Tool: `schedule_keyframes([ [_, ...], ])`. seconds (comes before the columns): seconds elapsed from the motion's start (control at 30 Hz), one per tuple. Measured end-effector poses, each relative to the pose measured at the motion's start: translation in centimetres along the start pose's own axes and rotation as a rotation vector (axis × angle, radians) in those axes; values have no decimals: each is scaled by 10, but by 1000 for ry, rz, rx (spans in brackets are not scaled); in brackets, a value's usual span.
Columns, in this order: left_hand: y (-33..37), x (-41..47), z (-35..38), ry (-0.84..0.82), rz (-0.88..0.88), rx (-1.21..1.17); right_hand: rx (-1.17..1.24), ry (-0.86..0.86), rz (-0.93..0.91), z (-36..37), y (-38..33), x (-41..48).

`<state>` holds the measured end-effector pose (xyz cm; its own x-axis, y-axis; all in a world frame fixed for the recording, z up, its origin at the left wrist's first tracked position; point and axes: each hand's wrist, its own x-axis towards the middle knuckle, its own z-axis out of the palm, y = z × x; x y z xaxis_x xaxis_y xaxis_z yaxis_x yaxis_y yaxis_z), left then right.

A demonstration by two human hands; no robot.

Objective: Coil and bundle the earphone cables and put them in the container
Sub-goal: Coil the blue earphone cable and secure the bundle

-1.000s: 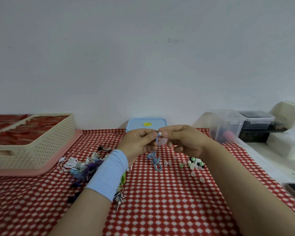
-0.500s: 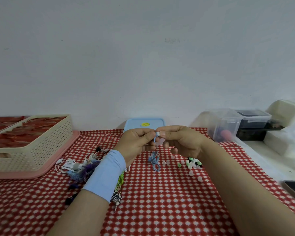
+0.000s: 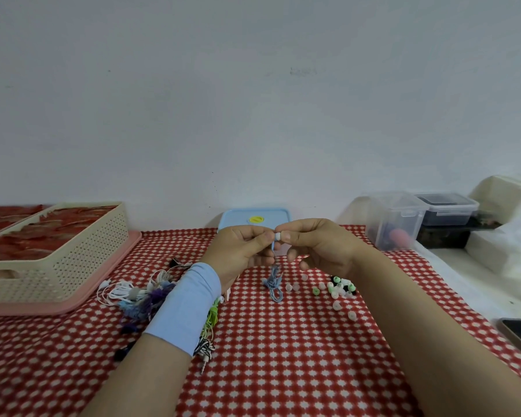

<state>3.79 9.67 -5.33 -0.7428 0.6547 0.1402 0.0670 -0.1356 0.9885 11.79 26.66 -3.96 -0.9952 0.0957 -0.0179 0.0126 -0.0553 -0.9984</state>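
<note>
Blue earphone cable (image 3: 273, 281): dangles mid-scene, tail bunched on worktop (image 3: 283, 356).
Left hand (image 3: 241, 251): raised, fingers (image 3: 260, 239) curled, pinching cable.
Right hand (image 3: 316, 248): raised opposite, fingers pinching white earbud (image 3: 278, 236).

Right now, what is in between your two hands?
A small white earbud, pinched by the left hand and right hand; its blue cable hangs to the tablecloth. The head view shows it.

basket (image 3: 73, 260) far left | cable pile (image 3: 139, 293) right of it | ear tips (image 3: 337, 288) centre-right | tub (image 3: 394, 221) back right
</note>
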Motion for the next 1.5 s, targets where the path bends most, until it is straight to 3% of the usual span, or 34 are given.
schedule_keyframes([
  [0.37, -7, 1, -3, -23, -63, 1, 7, -61, 96, -7, 3, -1],
  [1.2, 0, -2, 0, -31, -76, 26, -32, -67, 89, -9, 0, -1],
  [1.5, -8, 0, 1, 46, -86, 89, -103, 23, 83, -4, 8, 0],
])
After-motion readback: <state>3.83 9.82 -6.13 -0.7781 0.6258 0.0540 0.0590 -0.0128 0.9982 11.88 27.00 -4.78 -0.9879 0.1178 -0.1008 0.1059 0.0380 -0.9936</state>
